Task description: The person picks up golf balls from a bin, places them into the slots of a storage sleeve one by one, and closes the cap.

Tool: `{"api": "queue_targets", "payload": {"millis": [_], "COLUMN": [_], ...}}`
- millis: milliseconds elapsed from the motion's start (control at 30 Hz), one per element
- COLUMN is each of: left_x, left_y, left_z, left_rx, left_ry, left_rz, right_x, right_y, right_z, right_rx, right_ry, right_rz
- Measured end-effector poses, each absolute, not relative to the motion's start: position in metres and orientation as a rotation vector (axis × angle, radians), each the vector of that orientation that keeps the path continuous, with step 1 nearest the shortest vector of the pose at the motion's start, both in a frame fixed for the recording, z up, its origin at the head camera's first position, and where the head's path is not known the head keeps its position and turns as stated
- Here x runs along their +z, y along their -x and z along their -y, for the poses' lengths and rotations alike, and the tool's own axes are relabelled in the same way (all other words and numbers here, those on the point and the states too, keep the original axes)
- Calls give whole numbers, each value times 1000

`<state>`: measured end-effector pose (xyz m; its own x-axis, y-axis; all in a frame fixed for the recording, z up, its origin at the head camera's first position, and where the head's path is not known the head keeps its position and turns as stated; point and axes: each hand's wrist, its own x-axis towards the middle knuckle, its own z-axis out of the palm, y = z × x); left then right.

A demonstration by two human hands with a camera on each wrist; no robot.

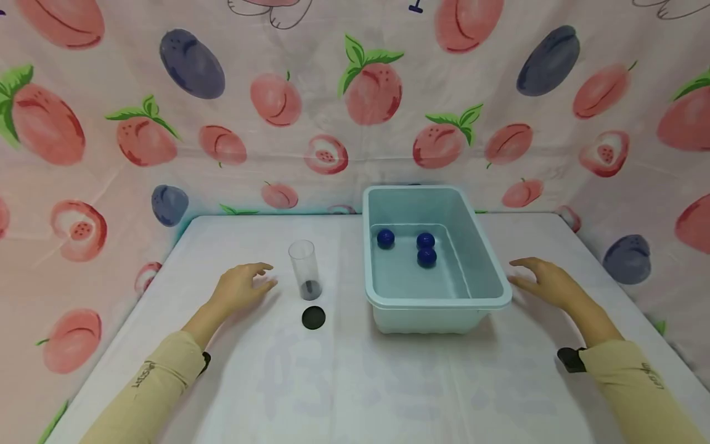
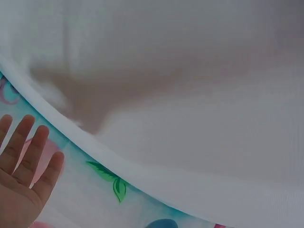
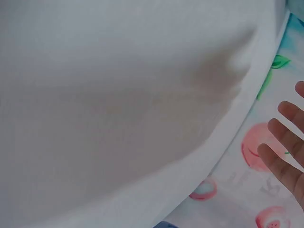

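In the head view my left hand (image 1: 240, 288) hovers over the table's left side, fingers relaxed and holding nothing. A clear plastic cylinder (image 1: 304, 265) stands upright to the right of it, with a dark disc-like bottom. In front of the cylinder lies a flat black disc (image 1: 313, 317). My right hand (image 1: 546, 282) is just right of a pale blue plastic basin (image 1: 438, 303), its fingers relaxed and holding nothing. Inside the basin sit two touching dark blue balls (image 1: 426, 257) and, to their left, a single blue ball (image 1: 385, 238). Both wrist views show loosely extended fingers.
A white cloth covers the table (image 1: 355, 388). Behind it and at both sides hangs a fruit-print curtain (image 1: 222, 172). The basin's raised rim stands between the cylinder and my right hand.
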<state>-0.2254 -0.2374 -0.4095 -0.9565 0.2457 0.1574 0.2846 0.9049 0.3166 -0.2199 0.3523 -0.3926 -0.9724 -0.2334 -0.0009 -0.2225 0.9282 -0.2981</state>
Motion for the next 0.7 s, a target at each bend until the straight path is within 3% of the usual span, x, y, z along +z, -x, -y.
{"api": "queue_targets", "payload": {"millis": [700], "left_x": [-399], "left_y": [219], "left_z": [226], "left_rx": [-935], "left_ry": [238], "left_rz": [2823], "right_x": [-373], "right_y": [212], "right_z": [-332], "right_rx": [-689], "right_ry": [383], "right_rz": [-3201]}}
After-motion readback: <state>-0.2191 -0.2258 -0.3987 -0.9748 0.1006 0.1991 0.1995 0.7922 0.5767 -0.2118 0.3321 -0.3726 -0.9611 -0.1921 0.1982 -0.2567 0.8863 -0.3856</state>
